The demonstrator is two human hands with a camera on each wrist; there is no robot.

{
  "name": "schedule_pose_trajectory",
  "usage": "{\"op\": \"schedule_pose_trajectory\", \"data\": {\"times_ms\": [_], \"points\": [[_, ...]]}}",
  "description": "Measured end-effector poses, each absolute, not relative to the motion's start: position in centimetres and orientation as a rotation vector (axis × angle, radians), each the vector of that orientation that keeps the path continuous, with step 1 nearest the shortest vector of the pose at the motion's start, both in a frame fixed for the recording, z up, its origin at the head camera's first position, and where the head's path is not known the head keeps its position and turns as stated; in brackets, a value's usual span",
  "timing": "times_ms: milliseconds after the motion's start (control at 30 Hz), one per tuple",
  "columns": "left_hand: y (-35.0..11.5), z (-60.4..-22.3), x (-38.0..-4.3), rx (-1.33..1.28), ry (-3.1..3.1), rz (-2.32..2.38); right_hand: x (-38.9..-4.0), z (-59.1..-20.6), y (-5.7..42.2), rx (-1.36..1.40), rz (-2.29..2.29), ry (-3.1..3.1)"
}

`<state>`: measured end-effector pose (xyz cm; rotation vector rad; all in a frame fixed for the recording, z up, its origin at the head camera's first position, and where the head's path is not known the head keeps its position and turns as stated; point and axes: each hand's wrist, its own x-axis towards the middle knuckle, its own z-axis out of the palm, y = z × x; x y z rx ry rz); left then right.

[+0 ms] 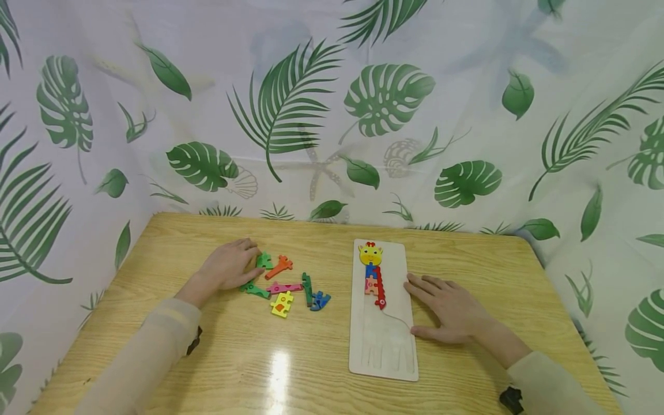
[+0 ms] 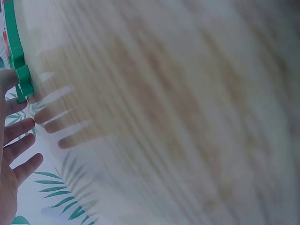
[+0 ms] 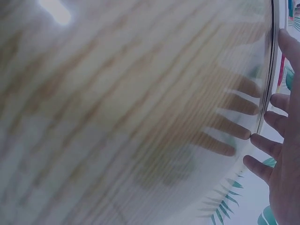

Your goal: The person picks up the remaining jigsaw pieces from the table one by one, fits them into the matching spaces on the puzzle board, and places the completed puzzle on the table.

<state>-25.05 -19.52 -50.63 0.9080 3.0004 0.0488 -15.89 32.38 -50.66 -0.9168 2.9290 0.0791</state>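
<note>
Backdrop: white leaf-print cloth [image 1: 287, 104] at 12 o'clock, behind a wood-grain table [image 1: 311, 357].
Clock centre: the middle of the white puzzle board [image 1: 396, 276], lying flat on the table.
Giraffe so far: yellow head [image 1: 370, 255] just short of 12 o'clock on the board, with a blue neck piece [image 1: 371, 271], a salmon piece [image 1: 371, 287] and a red mane piece [image 1: 381, 288] below it; the recess [image 1: 386, 340] towards 6 o'clock is bare.
Loose pieces: off the board, from 9 to 10 o'clock; a light-green piece [image 1: 264, 260], orange piece [image 1: 280, 268], long green piece [image 1: 257, 290], pink piece [image 1: 285, 287], dark-green piece [image 1: 308, 289], yellow piece [image 1: 282, 305] and loose blue piece [image 1: 320, 301].
Left hand [image 1: 230, 266]: between 9 and 10 o'clock, fingers loosely extended by the green pieces, gripping nothing; whether it touches one, I cannot tell.
Right hand [image 1: 451, 308]: at 3 o'clock, fingers spread and uncurled, tips at the board's edge.
Step in hand: apparently choosing the next piece, the neck partly built.
Next move calls for: probably a pinch on one piece, then matching its knobs to the bare recess while the board stays steady.
</note>
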Motion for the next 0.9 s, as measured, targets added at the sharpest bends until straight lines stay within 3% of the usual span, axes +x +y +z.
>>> {"op": "schedule_pose_trajectory", "data": {"times_ms": [900], "points": [[-20.1,-49.6,-22.9,0.886,3.076,0.193,-15.8,-50.6,32.3,-0.91,0.062,2.926]]}}
